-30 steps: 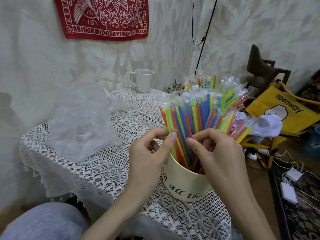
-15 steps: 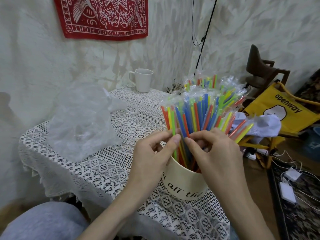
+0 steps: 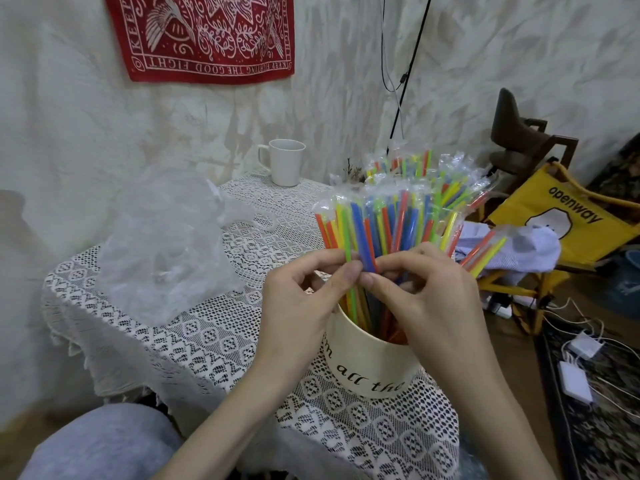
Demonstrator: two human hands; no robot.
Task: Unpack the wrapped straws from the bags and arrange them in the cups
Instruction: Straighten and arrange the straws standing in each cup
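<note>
Both the left hand (image 3: 304, 306) and right hand (image 3: 429, 299) pinch light, slippery film-wrapped coloured plastic straws (image 3: 388, 220) mid-shaft, above the cream lettered cup (image 3: 367, 362) below them; grip gently there.

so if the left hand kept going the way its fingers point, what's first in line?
The left hand points rightward, so probably first the fingertips of the right hand, nearly touching it around the wrapped coloured plastic straws; depth is unclear.

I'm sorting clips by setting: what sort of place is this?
Most likely a room in a home: a small table under a lace tablecloth, a red bandana hung on the wall, and a yellow folding chair above chargers on a rug.
</note>
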